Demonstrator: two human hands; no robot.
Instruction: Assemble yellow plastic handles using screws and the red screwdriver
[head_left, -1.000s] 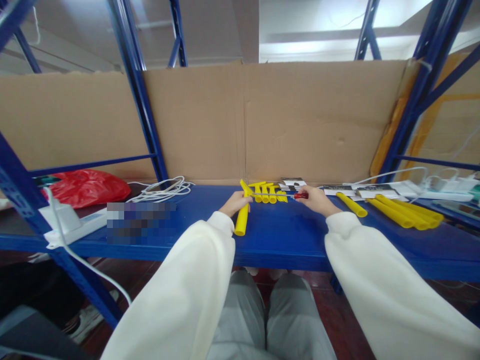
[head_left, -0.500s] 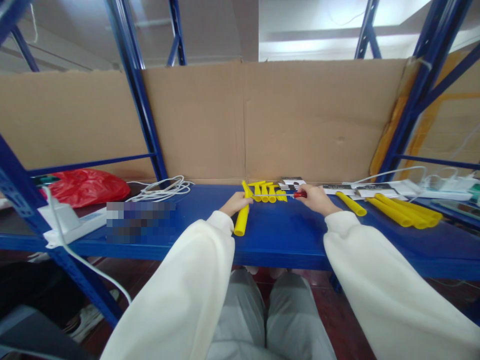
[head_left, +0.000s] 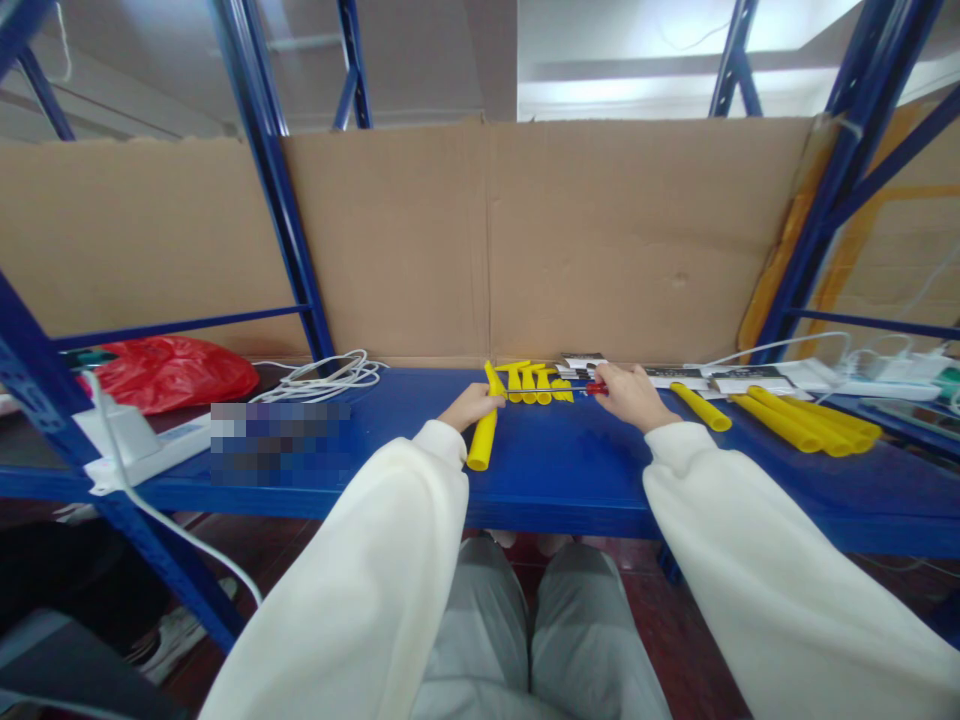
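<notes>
My left hand (head_left: 472, 405) is closed around a yellow tube-shaped part (head_left: 482, 440), which has a narrower angled yellow piece at its far end. In my right hand (head_left: 632, 395) is the red handle of a screwdriver (head_left: 596, 388). Its thin shaft runs level to the left and its tip reaches the yellow part beside my left fingers; the exact contact point is too small to make out. Behind the shaft lie several small yellow pieces (head_left: 529, 382) in a row on the blue shelf (head_left: 555, 470).
Several yellow tubes (head_left: 802, 425) lie to the right, with a single yellow tube (head_left: 701, 407) nearer my right hand. White cables (head_left: 330, 378), a red plastic bag (head_left: 176, 372) and a white power strip (head_left: 161, 455) sit left. A cardboard panel (head_left: 570, 240) closes the back.
My right hand's grip on the screwdriver handle has shifted slightly, with the fingers and back of the hand turned a little. My left hand and the yellow part stay put.
</notes>
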